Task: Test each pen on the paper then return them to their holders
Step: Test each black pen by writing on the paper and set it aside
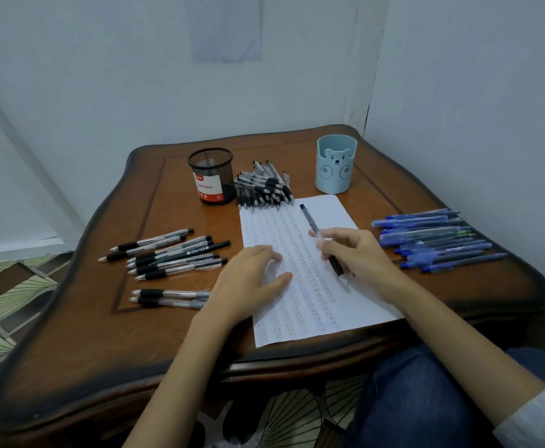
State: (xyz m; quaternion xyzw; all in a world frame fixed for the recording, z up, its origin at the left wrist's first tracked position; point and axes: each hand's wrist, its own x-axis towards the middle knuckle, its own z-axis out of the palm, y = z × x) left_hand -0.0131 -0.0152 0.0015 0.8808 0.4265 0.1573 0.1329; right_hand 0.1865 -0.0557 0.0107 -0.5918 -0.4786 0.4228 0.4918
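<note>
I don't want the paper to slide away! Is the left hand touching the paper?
Touching. The head view shows the left hand lying flat on the paper, fingers and thumb on the sheet, while the right hand holds the pen.

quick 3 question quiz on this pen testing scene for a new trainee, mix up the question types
1. True or false: the left hand rests flat on the paper.
2. The blue pens lie: A) left of the paper B) right of the paper C) on top of the paper.
3. Fill in: the right hand grips a ___ pen, with its tip down on the paper.

Key: 1 true; 2 B; 3 black.
</note>
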